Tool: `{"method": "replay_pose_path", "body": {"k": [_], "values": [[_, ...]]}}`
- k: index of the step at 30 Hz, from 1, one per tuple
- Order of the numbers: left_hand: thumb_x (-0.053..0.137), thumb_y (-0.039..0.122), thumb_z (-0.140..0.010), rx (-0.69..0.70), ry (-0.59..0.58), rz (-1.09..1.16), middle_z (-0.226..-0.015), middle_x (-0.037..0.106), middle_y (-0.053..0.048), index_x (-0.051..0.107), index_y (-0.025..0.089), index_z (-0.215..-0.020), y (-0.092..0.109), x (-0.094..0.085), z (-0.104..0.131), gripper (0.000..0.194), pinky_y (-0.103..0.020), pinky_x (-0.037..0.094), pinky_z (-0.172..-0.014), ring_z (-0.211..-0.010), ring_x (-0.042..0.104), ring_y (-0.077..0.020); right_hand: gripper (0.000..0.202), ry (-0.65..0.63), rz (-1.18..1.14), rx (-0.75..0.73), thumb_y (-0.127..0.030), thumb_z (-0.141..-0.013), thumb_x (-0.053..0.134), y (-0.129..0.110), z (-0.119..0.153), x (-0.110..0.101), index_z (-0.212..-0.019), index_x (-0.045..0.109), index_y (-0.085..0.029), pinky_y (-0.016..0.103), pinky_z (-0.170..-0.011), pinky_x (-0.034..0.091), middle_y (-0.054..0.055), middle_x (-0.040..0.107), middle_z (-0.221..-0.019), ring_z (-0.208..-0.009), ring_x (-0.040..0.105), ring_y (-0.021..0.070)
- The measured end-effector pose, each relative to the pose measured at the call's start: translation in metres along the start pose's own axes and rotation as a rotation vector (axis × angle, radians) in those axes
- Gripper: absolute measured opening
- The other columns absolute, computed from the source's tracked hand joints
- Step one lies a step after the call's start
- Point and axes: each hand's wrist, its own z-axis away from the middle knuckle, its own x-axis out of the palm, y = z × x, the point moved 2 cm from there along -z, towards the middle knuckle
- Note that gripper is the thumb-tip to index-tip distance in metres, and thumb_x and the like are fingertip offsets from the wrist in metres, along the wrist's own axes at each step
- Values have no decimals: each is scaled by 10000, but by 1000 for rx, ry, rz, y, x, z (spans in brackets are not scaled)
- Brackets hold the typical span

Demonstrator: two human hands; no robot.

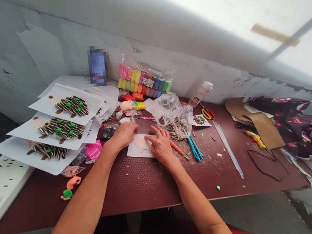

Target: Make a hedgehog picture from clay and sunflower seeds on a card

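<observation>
A white sheet of paper (133, 151) lies on the dark red table, with a flat pale peach clay shape (142, 142) and small drawn legs below it. My right hand (161, 143) rests on the sheet's right side, fingers apart, fingertips on or beside the clay. At the sheet's upper left edge is my left hand (126, 133), its fingers bent together; what they hold, if anything, is hidden. Just right of my right hand lie an orange pen (177, 148) and a blue cutter or scissors (195, 148). Striped seeds (181, 127) spill from a clear plastic bag (166, 108).
Finished seed hedgehog sheets (58, 130) are stacked at left. Packs of coloured clay (143, 82) and a white bottle (200, 94) stand by the wall. Scissors (208, 113), clear sticks (229, 150), a yellow glue gun (256, 139) and floral cloth (295, 127) lie right.
</observation>
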Motion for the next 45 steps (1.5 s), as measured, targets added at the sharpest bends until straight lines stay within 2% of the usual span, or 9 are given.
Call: {"method": "replay_pose_path", "body": {"k": [8, 15, 22, 28, 33, 37, 41, 45], "values": [[503, 63, -825, 6, -14, -35, -962, 741, -89, 720, 197, -886, 4, -4, 1, 262, -310, 459, -771, -940, 656, -241, 530, 74, -46, 84, -4, -864, 535, 4, 5, -2, -1239, 752, -310, 505, -1176, 316, 83, 534, -1521, -1457, 397, 288], [499, 49, -823, -12, -13, -23, -972, 738, -98, 726, 190, -890, 5, -5, 2, 276, -318, 449, -758, -935, 652, -250, 479, -10, 38, 12, -65, -893, 613, -2, 13, -2, -1273, 730, -331, 540, -1161, 315, 98, 497, -1556, -1482, 354, 325], [503, 64, -825, -21, -19, -15, -964, 736, -92, 731, 195, -892, 6, -6, 2, 271, -309, 442, -751, -935, 652, -247, 462, 43, 33, 41, -46, -900, 589, 0, 13, -2, -1243, 746, -313, 528, -1161, 319, 104, 494, -1556, -1474, 373, 311], [506, 59, -824, -2, 8, -18, -938, 731, -90, 730, 192, -889, 5, -4, 3, 268, -314, 439, -752, -916, 651, -246, 474, -43, 31, 23, -90, -872, 671, -8, 8, -3, -1283, 722, -321, 551, -1157, 322, 115, 454, -1592, -1494, 346, 341], [503, 58, -829, -10, 10, -19, -945, 733, -90, 731, 192, -891, 4, -3, 2, 272, -312, 438, -748, -923, 653, -245, 451, -26, 29, 11, -68, -863, 656, -7, 10, -4, -1230, 745, -315, 557, -1172, 298, 97, 442, -1604, -1504, 331, 332], [501, 71, -829, -7, 10, -28, -940, 734, -95, 735, 191, -897, 5, -3, 2, 271, -317, 443, -743, -918, 654, -252, 456, -22, 15, 14, -82, -909, 611, -10, 7, -3, -1276, 722, -330, 549, -1158, 316, 96, 442, -1604, -1499, 338, 323], [507, 72, -817, -6, 12, -20, -932, 734, -99, 735, 187, -898, 5, -4, 3, 268, -324, 439, -733, -914, 656, -261, 408, -41, -1, 19, -89, -943, 559, -16, 2, -1, -1239, 742, -303, 551, -1156, 324, 101, 457, -1593, -1498, 342, 322], [496, 68, -825, -3, 18, -27, -929, 732, -101, 730, 185, -890, 6, -4, 3, 270, -327, 437, -739, -914, 656, -262, 455, -10, -27, 28, -44, -905, 558, -14, 3, -1, -1234, 745, -296, 525, -1170, 328, 92, 476, -1578, -1499, 347, 301]]}}
